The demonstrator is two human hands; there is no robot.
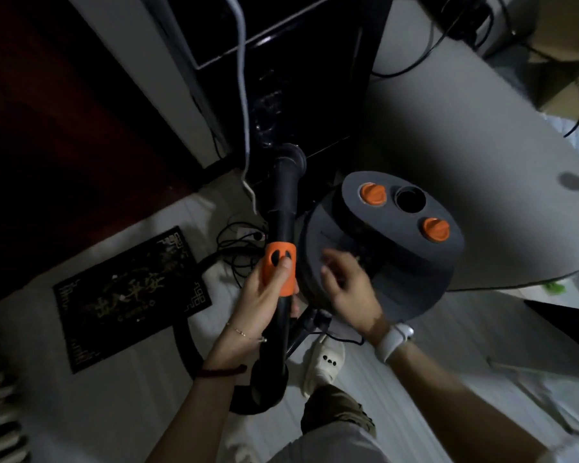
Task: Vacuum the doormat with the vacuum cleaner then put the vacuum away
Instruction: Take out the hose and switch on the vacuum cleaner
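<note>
A black doormat (127, 295) with gold lettering lies on the pale floor at the left. The black vacuum wand (283, 195) stands upright in the middle, with an orange sleeve (279, 267) around it. My left hand (264, 295) is shut on that orange sleeve. The grey round vacuum body (381, 248), with two orange knobs and a dark hose port on top, stands just right of the wand. My right hand (348, 289) hovers over the body's lid with fingers spread, holding nothing. The black hose (188, 349) curves along the floor below the mat.
A dark cabinet (264, 45) and a grey cable (243, 95) hang behind the wand. Thin black cords (238, 242) tangle on the floor by the mat. A white table (465, 128) stands at the right. My white slipper (321, 362) stands beside the hose.
</note>
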